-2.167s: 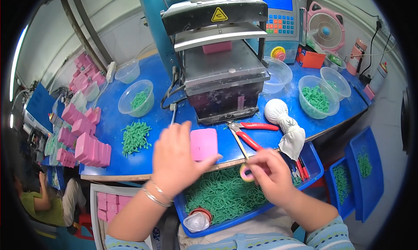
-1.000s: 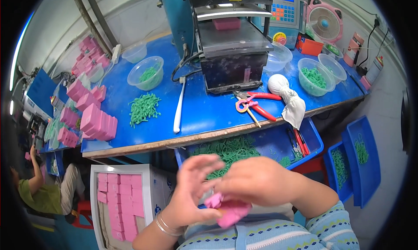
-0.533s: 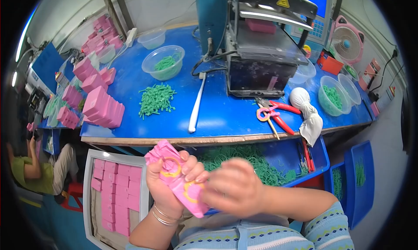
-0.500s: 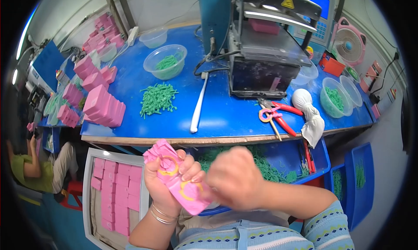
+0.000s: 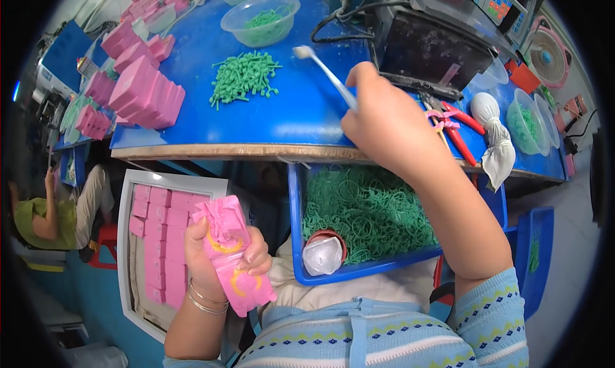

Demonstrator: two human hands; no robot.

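My left hand (image 5: 208, 256) is closed around a pink rubber mould (image 5: 225, 265), held tilted above my lap. Two yellow curved marks show on the mould's face. Over the table edge, my right hand (image 5: 391, 121) grips the handle of a slim white brush (image 5: 330, 76) between thumb and fingers. The brush points up and left, its head close to the table top. Left of the brush head lies a loose pile of short green pieces (image 5: 245, 77). Pliers with red handles (image 5: 456, 134) lie just right of my right hand, partly covered by it.
A blue tray (image 5: 298, 227) of green strands sits below the table edge. Stacked pink blocks (image 5: 146, 92) stand at left; more fill a white-framed box (image 5: 125, 265). A black press (image 5: 429, 47), a white cloth bundle (image 5: 496, 137) and a clear bowl (image 5: 230, 28) are on the table.
My right hand has left the mould, reached up to the table and taken hold of the brush, turning its handle rightward. The left hand keeps the mould, and the view has tipped downward.
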